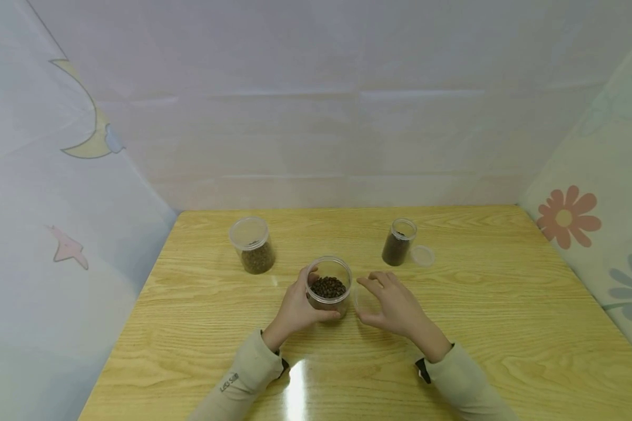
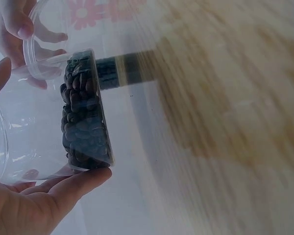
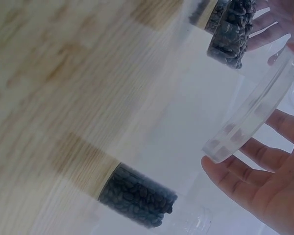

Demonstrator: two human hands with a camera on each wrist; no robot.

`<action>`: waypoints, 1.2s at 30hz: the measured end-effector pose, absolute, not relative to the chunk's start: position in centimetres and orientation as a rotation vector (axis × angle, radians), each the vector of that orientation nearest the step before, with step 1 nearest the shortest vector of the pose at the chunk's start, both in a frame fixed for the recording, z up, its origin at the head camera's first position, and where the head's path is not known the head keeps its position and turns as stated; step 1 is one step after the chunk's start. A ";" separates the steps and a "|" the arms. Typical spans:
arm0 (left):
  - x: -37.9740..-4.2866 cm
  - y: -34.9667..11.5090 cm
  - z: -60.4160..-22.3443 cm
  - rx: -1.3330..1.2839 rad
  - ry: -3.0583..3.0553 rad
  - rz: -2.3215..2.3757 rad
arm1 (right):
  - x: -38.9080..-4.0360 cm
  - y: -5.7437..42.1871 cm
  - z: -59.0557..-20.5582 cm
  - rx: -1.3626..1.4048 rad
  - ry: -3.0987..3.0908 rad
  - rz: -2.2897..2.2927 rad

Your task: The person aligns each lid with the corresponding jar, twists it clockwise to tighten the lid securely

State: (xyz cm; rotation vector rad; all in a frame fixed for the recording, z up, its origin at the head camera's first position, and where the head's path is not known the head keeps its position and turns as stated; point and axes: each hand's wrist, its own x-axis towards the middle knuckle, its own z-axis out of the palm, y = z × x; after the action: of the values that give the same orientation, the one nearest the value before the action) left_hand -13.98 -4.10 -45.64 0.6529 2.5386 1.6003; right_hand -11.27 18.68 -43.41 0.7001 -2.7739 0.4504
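Observation:
My left hand point(image 1: 296, 308) grips a clear plastic jar point(image 1: 330, 301) from its left side, fingers around the back and thumb at the front. Dark roasted beans point(image 2: 81, 115), like coffee beans, fill the lower part of this jar, and its top is open. Just to its right, my right hand point(image 1: 395, 307) holds a clear round lid point(image 3: 255, 110) by the edge between thumb and fingers. The lid stands tilted nearly on edge, close beside the jar's rim. In the head view it shows only faintly.
Back left stands a wide clear jar point(image 1: 258, 254) part-filled with brownish contents. A narrower jar point(image 1: 397, 248) of dark beans stands back right, and a round lid point(image 1: 423, 255) lies beside it. The wooden table point(image 1: 189, 327) meets printed cloth walls at the back and sides.

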 end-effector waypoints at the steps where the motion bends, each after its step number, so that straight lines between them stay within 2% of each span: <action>1: -13.9 -4.1 -45.6 0.648 2.539 1.595 | -11.2 18.7 -43.4 0.700 -2.774 0.447; 36: -13.5 -4.7 -45.0 0.805 2.636 1.360 | -10.6 19.5 -43.7 0.625 -2.834 0.466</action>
State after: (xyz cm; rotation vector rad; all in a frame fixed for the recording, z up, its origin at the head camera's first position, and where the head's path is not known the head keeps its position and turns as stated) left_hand -13.51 -4.66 -44.96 0.8050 2.6364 1.3596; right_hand -10.62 19.45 -43.67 0.6251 -2.8338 0.4661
